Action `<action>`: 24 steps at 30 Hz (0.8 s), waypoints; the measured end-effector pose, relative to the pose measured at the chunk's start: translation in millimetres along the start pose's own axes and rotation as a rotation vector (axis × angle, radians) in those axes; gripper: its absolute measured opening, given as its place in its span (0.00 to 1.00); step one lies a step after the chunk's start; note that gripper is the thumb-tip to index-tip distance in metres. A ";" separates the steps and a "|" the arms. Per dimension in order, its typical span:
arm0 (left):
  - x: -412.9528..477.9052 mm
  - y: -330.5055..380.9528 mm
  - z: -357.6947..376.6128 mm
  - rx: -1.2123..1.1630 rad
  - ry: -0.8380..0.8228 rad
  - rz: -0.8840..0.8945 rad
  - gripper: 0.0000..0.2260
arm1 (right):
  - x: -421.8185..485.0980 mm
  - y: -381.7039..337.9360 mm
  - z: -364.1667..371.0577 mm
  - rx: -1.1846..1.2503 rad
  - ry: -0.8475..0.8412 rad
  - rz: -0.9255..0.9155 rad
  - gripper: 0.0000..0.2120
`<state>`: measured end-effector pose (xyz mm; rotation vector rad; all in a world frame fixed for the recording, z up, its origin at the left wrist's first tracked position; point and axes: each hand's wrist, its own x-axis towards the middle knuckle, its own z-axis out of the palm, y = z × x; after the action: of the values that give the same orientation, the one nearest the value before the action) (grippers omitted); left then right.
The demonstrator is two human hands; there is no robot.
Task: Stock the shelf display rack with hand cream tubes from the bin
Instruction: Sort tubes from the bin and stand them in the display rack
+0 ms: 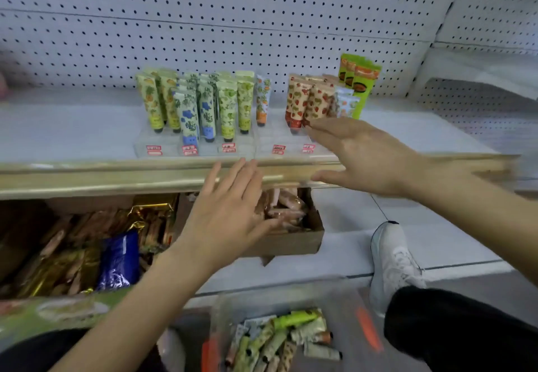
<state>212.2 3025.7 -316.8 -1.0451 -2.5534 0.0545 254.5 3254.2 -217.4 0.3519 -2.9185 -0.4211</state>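
Clear plastic display rack (203, 150) at frame centre holds roughly eighteen upright printed hand cream tubes (227, 106); exact count obscured by overlap. Clear bin (343, 307), bottom centre, holds about ten loose tubes (270, 339). Left hand (227, 214) and right hand (361, 156) both spread flat, fingers apart, empty, before the shelf.

White pegboard back wall (233, 22) across the upper frame, dotted with dark holes. Pale shelf (72, 130) with a gold front edge through the middle; light tiled floor (436, 243) at lower right, evenly lit.
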 end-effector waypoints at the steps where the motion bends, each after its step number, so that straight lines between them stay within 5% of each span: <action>1: -8.6 2.0 0.9 0.014 -0.012 0.006 0.37 | -9.5 -6.0 7.3 0.010 -0.006 -0.015 0.38; 12: -99.7 57.5 78.1 -0.158 -0.201 0.045 0.36 | -88.7 -70.2 138.1 0.090 -0.170 -0.194 0.38; 19: -157.7 73.8 159.2 -0.418 -0.467 -0.356 0.43 | -123.0 -106.9 246.3 0.377 -0.633 -0.015 0.39; 24: -183.8 77.7 204.2 -0.595 -0.484 -0.662 0.45 | -145.8 -119.5 332.2 0.612 -0.885 0.268 0.41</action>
<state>310.5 2977.9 -580.6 -0.3010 -3.3348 -0.7482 351.9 3265.2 -586.6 -0.2426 -3.8238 0.5207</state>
